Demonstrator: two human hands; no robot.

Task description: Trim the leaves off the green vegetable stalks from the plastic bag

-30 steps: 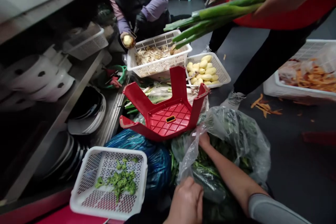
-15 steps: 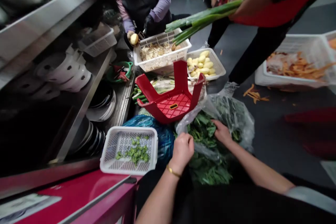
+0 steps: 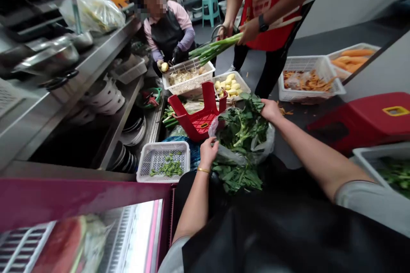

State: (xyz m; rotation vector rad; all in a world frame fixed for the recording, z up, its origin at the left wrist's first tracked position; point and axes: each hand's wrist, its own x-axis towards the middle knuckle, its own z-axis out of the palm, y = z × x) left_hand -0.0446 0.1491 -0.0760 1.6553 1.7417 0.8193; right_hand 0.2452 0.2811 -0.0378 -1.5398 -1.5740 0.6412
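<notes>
My left hand [image 3: 209, 152] is closed at the left edge of a clear plastic bag [image 3: 238, 158], seemingly pinching its rim. Leafy greens [image 3: 241, 130] with pale stems stand up out of the bag, and more leaves [image 3: 238, 178] lie below it, near my lap. My right hand [image 3: 271, 110] is closed on the leafy greens at their upper right. A white basket [image 3: 141, 162] with a few small green sprigs [image 3: 169, 167] is left of my left hand. An upturned red stool [image 3: 192, 123] is just beyond the bag.
Ahead, a seated person [image 3: 168, 30] holds a peeled potato over a basket of peelings [image 3: 188, 77]. A standing person in a red apron [image 3: 269, 4] holds scallions and scissors. Shelves line the left; a red stool [image 3: 368, 119] and a crate of greens [image 3: 361, 158] are at right.
My right hand has risen, lifting greens higher out of the bag. The view has tilted up and shifted, showing more of the co-workers. The standing person's scallions are now beside the scissors.
</notes>
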